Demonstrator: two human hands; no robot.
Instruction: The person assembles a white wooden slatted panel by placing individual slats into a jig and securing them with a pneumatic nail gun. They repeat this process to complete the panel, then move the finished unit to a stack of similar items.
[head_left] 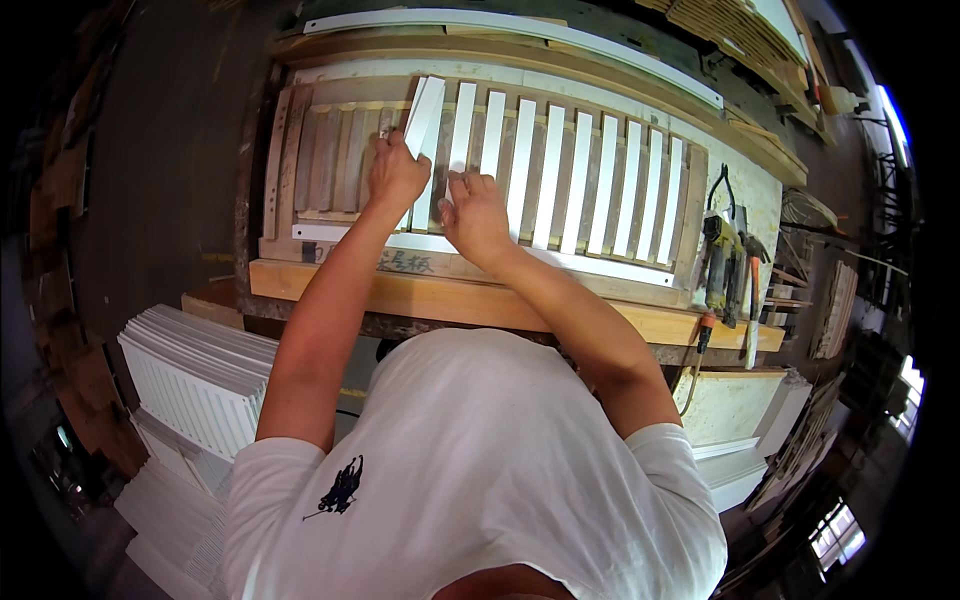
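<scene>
My left hand (398,175) is closed around the middle of a few loose white slats (427,112), which lie slightly fanned and overlapping. Just to the right, my right hand (476,215) has its fingers curled over the lower part of another white slat (464,120). Both hands are over a wooden jig (690,215) with slots. Several white slats (549,170) lie parallel in its right part, while bare wooden dividers (335,160) show in its left part. A long white rail (610,268) runs along the slats' near ends, partly covered by my forearms.
Another white rail (520,35) lies beyond the jig. At the bench's right end rest a yellow-and-black power tool (717,260) and a hammer (754,300), with a hose fitting (705,330) nearby. White slatted panels (190,375) are stacked at lower left; wooden strips (745,40) lie at far right.
</scene>
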